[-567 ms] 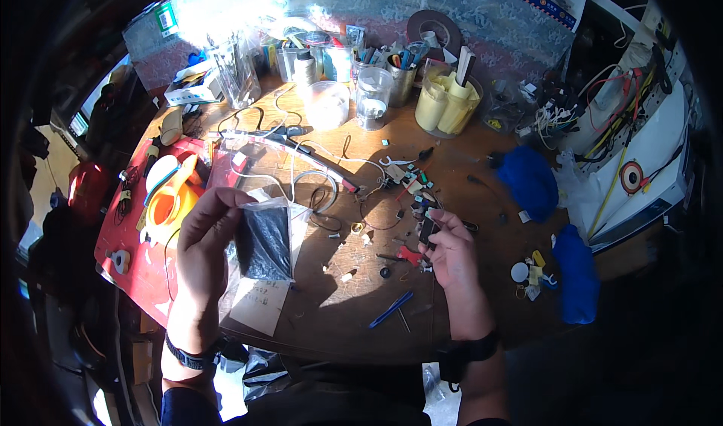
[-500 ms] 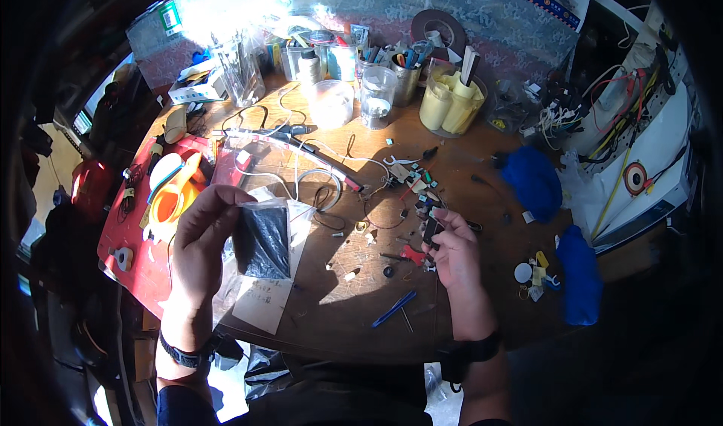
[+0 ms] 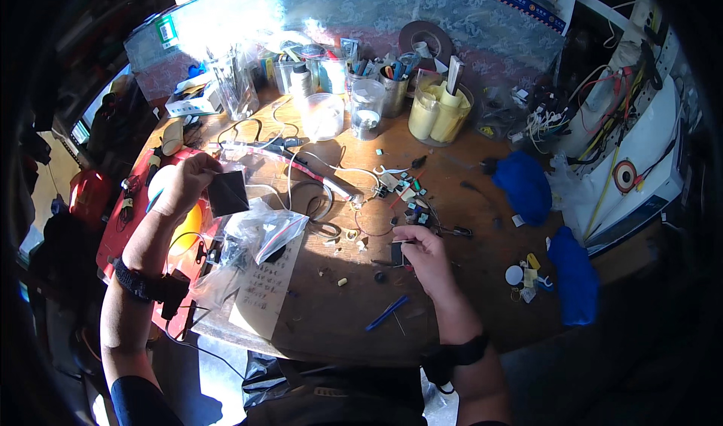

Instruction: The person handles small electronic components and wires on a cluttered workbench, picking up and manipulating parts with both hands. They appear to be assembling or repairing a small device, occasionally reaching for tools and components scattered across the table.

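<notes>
My left hand [image 3: 192, 181] pinches a flat dark square packet [image 3: 227, 193] by its upper left corner, raised over the left side of the table. Below it, a crumpled clear zip bag [image 3: 260, 234] with a red-lined edge lies on a sheet of handwritten paper [image 3: 260, 298]. My right hand [image 3: 428, 254] is closed on a small flat black piece [image 3: 398, 253] between thumb and fingers, low over the table right of centre. A blue pen-like tool [image 3: 387, 313] lies in front of that hand.
Small parts and wires [image 3: 410, 192] are scattered beyond my right hand. Clear cups [image 3: 367, 109] and a tub with yellow rolls [image 3: 440, 113] stand at the back. Blue cloth bundles [image 3: 523, 189] lie right; an orange object [image 3: 188, 222] sits on a red mat [image 3: 113, 238] left.
My left hand has moved up and left with the dark packet, now tilted differently. The clear bag beneath is more exposed. My right hand has shifted slightly left and nearer, with its black piece.
</notes>
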### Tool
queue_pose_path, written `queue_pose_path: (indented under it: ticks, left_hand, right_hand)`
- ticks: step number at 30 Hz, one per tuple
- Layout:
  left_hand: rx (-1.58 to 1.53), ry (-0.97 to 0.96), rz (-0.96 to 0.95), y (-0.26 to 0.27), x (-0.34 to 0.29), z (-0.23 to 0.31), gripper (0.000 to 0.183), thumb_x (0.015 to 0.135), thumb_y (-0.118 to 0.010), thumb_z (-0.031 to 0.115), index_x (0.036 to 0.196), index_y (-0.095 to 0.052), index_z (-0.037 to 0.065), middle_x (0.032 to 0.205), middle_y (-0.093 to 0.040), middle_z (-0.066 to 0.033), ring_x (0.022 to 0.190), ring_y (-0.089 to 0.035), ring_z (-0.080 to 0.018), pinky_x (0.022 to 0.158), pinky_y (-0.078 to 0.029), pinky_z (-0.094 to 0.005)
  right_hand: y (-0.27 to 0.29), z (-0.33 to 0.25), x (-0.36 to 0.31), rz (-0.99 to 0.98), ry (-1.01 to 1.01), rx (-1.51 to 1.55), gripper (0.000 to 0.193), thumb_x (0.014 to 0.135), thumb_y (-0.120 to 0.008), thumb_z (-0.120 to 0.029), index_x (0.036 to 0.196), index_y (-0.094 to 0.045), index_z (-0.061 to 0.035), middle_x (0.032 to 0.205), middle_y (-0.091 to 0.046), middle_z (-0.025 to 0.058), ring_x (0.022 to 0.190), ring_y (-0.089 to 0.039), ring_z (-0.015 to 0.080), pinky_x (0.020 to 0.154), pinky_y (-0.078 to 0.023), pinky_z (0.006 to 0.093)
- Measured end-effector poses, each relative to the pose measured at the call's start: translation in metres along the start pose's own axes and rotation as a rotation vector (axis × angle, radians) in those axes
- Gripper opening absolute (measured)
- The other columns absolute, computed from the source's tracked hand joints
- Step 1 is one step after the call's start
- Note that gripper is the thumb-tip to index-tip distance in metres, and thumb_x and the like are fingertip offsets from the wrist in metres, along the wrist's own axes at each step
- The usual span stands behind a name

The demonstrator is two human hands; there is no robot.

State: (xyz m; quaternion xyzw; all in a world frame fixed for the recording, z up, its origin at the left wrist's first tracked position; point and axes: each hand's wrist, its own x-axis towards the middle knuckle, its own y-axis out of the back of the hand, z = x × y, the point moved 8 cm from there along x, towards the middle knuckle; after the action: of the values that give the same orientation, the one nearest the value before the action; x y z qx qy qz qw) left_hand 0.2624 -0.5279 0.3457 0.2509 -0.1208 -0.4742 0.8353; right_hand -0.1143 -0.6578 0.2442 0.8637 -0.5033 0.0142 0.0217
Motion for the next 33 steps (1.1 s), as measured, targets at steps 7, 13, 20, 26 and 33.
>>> queue_pose_path:
  ticks: [7, 13, 20, 26, 33]
  left_hand:
    - [-0.618, -0.150, 0.099, -0.023, -0.072, 0.050, 0.011, 0.087, -0.049, 0.002, 0.095, -0.056, 0.005, 0.079, -0.057, 0.0013, 0.068, -0.053, -0.0076, 0.060, -0.039, -0.0187]
    - [-0.978, -0.025, -0.186, -0.099, -0.117, 0.071, 0.010, 0.087, -0.050, 0.001, 0.095, -0.055, 0.002, 0.083, -0.060, -0.0033, 0.074, -0.057, -0.0105, 0.067, -0.044, -0.0210]
    - [-1.310, 0.086, -0.258, -0.161, -0.079, 0.048, 0.015, 0.085, -0.046, -0.008, 0.091, -0.057, 0.000, 0.083, -0.058, -0.0043, 0.076, -0.057, -0.0120, 0.073, -0.046, -0.0241]
    - [-1.310, 0.109, -0.234, -0.163, -0.080, 0.031, 0.013, 0.085, -0.046, -0.008, 0.089, -0.057, -0.004, 0.086, -0.061, -0.0108, 0.078, -0.060, -0.0179, 0.074, -0.049, -0.0295]
    - [-1.270, 0.213, -0.199, -0.171, -0.086, 0.030, 0.010, 0.083, -0.048, -0.007, 0.087, -0.055, -0.002, 0.083, -0.061, -0.0105, 0.072, -0.060, -0.0172, 0.067, -0.049, -0.0270]
  right_hand:
    - [0.029, -0.068, 0.034, 0.021, 0.198, -0.279, 0.017, 0.084, -0.054, 0.003, 0.099, -0.061, 0.0006, 0.095, -0.060, 0.0064, 0.090, -0.059, 0.0128, 0.079, -0.046, 0.0243]
    - [0.030, -0.069, 0.122, -0.096, 0.263, -1.149, 0.034, 0.075, -0.053, 0.000, 0.106, -0.062, -0.0090, 0.106, -0.057, 0.0098, 0.094, -0.058, 0.0265, 0.083, -0.047, 0.0356]
    - [0.014, -0.033, 0.169, -0.356, 0.159, -1.594, 0.024, 0.087, -0.043, -0.011, 0.099, -0.063, -0.0077, 0.107, -0.057, 0.0121, 0.103, -0.056, 0.0301, 0.085, -0.046, 0.0404]
    - [0.019, -0.033, 0.172, -0.313, 0.273, -1.532, 0.018, 0.081, -0.057, -0.016, 0.092, -0.057, -0.0028, 0.097, -0.059, 0.0147, 0.095, -0.057, 0.0324, 0.081, -0.047, 0.0406]
    - [0.091, -0.051, 0.169, -0.106, 0.025, -0.561, 0.022, 0.086, -0.061, -0.020, 0.093, -0.053, -0.0005, 0.070, -0.058, 0.0061, 0.057, -0.060, 0.0175, 0.049, -0.048, 0.0275]
